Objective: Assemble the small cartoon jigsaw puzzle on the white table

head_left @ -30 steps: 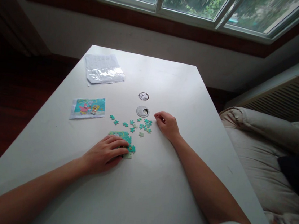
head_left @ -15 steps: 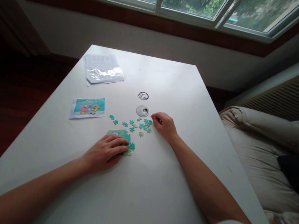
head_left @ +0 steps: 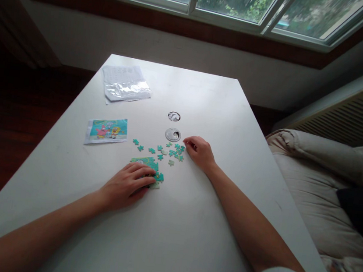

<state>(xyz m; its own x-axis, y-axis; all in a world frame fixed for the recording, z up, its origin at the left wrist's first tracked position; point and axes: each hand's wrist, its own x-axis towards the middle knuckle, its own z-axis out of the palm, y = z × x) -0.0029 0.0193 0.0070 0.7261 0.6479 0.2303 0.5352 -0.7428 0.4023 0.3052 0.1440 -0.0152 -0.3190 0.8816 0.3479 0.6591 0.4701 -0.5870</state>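
My left hand [head_left: 126,185] lies flat, fingers stretched out, on a partly joined teal jigsaw [head_left: 150,166] on the white table [head_left: 171,223]. Several loose teal puzzle pieces [head_left: 163,150] are scattered just beyond it. At the right end of that scatter my right hand [head_left: 200,151] rests on the table with its fingers curled, their tips against the outermost pieces. What those curled fingers hold, if anything, is hidden.
A small cartoon reference picture [head_left: 107,130] lies left of the pieces. A clear plastic bag over printed paper [head_left: 124,84] sits at the far left. A round cable hole [head_left: 173,116] and its loose cap [head_left: 173,134] are beyond the pieces. A cushioned seat [head_left: 327,189] borders the table's right side.
My right hand has slid a little left, up to the loose pieces. My left hand and the joined jigsaw have barely shifted.
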